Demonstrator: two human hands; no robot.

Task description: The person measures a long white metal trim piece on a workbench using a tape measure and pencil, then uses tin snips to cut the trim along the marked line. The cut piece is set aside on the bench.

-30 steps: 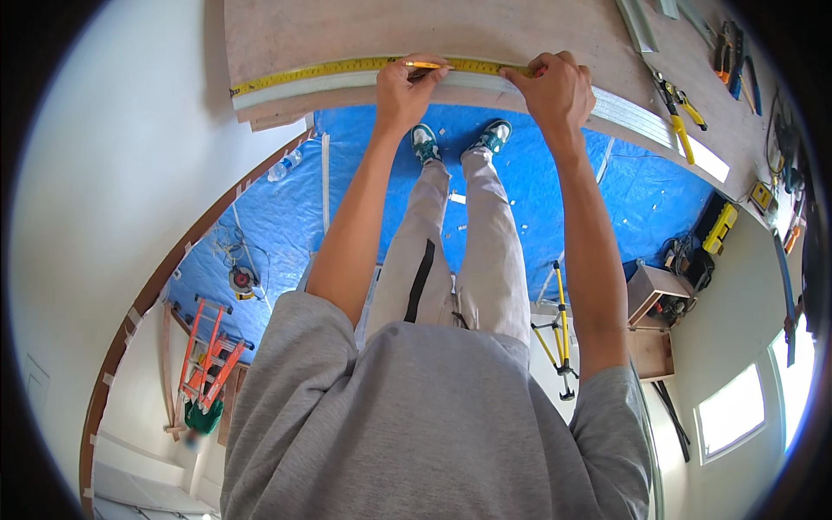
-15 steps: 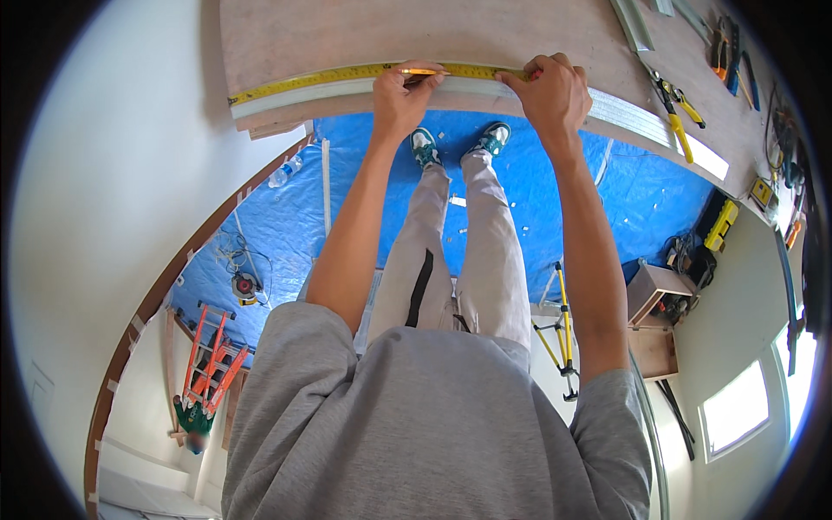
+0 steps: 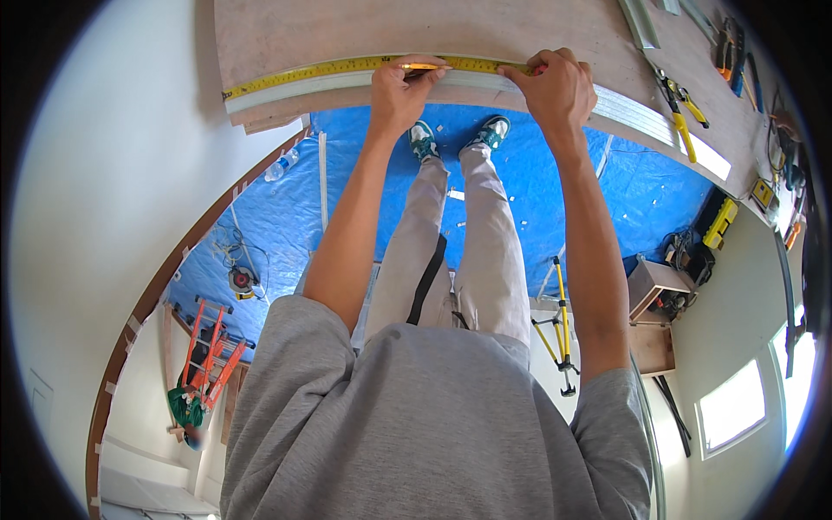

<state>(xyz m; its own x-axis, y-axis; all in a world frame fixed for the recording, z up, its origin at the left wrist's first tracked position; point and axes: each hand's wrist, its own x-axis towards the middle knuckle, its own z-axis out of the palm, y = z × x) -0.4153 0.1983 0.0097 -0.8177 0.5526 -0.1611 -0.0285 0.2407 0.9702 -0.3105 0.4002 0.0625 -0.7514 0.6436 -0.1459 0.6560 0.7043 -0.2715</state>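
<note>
While the left hand pinches a yellow pencil between thumb and fingers, its point turned toward the other hand, the right hand is closed on a yellow tape measure, thumb tip at the blade and the fingers curled. A small patch of red shows among those right fingers; the rest of what they enclose is hidden. The blade runs from the right hand, under the pencil, and out well to the left of the left hand. It lies along a ribbed metal profile, which passes beneath both hands and reaches well past the right one. Tape and profile rest near the edge of a plywood sheet, whose bare face spreads beyond the hands.

To the right of the right hand, yellow-handled snips lie across the profile, and farther off on that side are pliers with orange grips. On the near side of the hands, down below between the forearms, green-and-white sneakers stand on a blue tarp. Lower left of the left hand, a clear plastic bottle lies on the tarp.
</note>
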